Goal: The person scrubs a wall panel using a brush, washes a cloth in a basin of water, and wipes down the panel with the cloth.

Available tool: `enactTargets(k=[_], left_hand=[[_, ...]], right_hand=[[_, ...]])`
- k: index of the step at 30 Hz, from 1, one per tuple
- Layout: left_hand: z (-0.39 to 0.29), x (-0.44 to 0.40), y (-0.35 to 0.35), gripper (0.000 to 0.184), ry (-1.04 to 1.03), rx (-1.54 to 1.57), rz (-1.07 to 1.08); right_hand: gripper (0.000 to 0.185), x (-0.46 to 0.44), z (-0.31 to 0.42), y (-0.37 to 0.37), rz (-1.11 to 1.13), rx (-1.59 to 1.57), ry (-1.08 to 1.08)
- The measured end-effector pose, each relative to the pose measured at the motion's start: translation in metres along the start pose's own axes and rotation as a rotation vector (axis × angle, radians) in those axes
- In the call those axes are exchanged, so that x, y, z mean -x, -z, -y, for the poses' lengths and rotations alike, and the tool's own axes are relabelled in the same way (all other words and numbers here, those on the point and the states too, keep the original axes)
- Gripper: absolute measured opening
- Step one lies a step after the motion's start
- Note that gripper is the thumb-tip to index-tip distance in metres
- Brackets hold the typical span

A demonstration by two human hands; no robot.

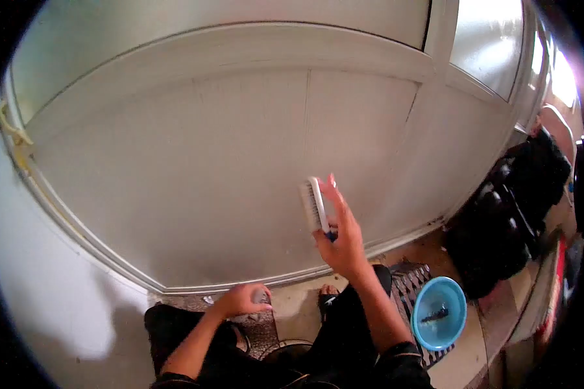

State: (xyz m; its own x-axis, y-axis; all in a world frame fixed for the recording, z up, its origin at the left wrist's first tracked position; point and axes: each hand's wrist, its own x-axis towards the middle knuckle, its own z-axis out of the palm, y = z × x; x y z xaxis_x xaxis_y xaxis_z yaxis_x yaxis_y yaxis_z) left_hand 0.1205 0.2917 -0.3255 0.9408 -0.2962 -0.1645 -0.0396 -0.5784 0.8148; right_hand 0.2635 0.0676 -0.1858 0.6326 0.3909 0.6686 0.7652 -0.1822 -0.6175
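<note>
My right hand (345, 243) is wrapped round a scrub brush (316, 206) with a white back, a bit of blue and pale bristles. The bristles face left, close to or against the pale door panel (240, 162); I cannot tell whether they touch it. Lower down, above my left knee, my left hand (241, 300) is closed round a small greyish thing (261, 297). Its fingers hide most of that thing, so its kind is unclear.
A light blue basin (439, 314) with water and a dark object inside stands to the right on a striped mat (409, 285). Dark bags or cloth (499, 227) are heaped farther right. A white wall (39, 272) is at the left.
</note>
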Motion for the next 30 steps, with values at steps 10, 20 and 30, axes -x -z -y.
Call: enactTargets(k=[10,20,30], left_hand=[[0.035,-0.035,-0.013,0.045,-0.026,-0.131,0.018],[0.050,-0.036,-0.042,0.048,-0.001,-0.133,0.145],[0.034,-0.036,-0.035,0.046,0.088,-0.144,0.123]], right_hand=[[0.059,-0.122,0.021,0.045,-0.027,0.419,0.114],[0.037,-0.179,0.022,0.041,-0.174,0.399,0.719],[0.036,-0.116,-0.017,0.025,0.067,0.618,0.472]])
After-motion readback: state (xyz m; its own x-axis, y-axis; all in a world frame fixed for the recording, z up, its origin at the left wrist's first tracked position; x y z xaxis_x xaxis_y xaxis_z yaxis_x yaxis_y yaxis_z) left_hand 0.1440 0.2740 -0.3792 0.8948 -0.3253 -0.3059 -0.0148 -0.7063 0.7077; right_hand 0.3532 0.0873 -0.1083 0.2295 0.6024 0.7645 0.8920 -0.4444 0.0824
